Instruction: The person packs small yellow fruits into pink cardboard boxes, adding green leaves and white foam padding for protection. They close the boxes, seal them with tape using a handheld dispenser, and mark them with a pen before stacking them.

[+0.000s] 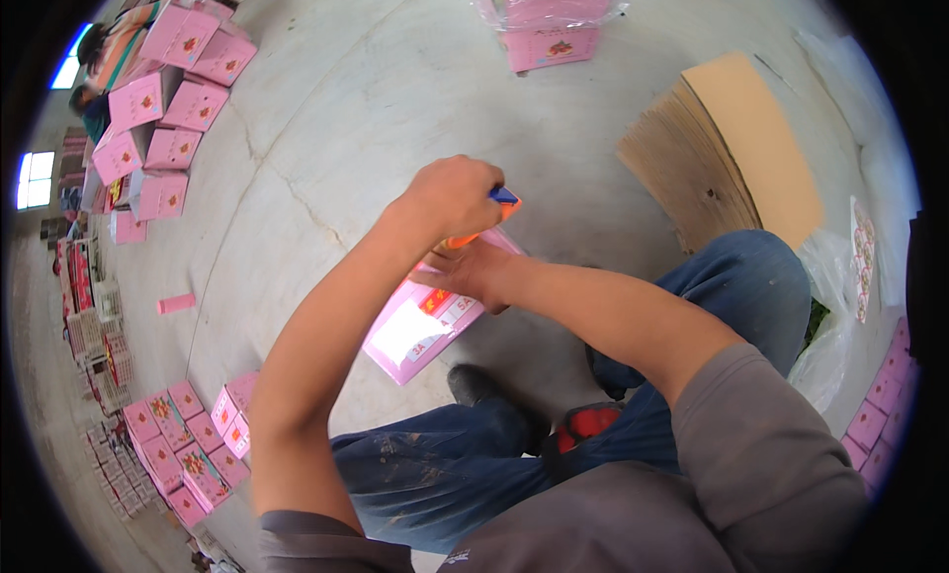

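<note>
My left hand [456, 195] is closed around an orange-and-blue hand tool [506, 196], which looks like a tape dispenser, though the fingers hide much of it. Under it is a pink printed carton [415, 336] with a glossy surface, tilted between my legs and my hands. My right hand [478, 273] lies against the carton's upper part, just below the tool; some fingers are hidden, so its grip is unclear. Bright glare covers part of the carton's printed side.
A pink carton of yellow-green fruit [552, 43] with a plastic liner stands ahead. Flattened cardboard [749, 150] is stacked at the right. Pink cartons [163, 143] are piled at the far left near people. More cartons [174, 447] stand lower left. A pink strip [176, 304] lies on the floor.
</note>
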`<state>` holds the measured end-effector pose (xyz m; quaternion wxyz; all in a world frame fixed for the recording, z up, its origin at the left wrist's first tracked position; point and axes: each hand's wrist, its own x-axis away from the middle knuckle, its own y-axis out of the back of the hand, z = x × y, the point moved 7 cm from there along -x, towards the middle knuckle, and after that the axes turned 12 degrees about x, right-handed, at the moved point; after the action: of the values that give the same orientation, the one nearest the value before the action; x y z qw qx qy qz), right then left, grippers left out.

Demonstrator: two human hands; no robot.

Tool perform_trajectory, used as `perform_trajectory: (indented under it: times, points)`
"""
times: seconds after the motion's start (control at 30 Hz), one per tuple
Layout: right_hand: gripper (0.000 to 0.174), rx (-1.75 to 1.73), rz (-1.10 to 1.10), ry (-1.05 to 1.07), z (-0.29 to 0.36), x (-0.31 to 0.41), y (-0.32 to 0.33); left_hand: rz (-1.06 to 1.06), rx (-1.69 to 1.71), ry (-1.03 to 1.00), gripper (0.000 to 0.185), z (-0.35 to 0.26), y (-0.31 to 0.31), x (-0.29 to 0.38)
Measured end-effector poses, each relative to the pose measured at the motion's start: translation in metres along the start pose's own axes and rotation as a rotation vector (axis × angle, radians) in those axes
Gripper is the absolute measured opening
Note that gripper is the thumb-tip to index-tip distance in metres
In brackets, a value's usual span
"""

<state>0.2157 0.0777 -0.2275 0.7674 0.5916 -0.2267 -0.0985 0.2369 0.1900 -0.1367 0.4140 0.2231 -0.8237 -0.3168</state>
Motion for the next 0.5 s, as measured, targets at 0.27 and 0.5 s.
perform_trajectory:
  times: [0.27, 0.5]
  points:
    - [0.111, 0.035, 0.009, -0.013, -0.020, 0.005, -0.010, 0.392, -0.366, 0.261, 0.030, -0.041, -0.057, -0.121]
    - [0.112, 0.177, -0.042, -0.004, -0.007, 0.002, -0.002, 0.632, -0.482, 0.288, 0.028, -0.063, -0.014, -0.076]
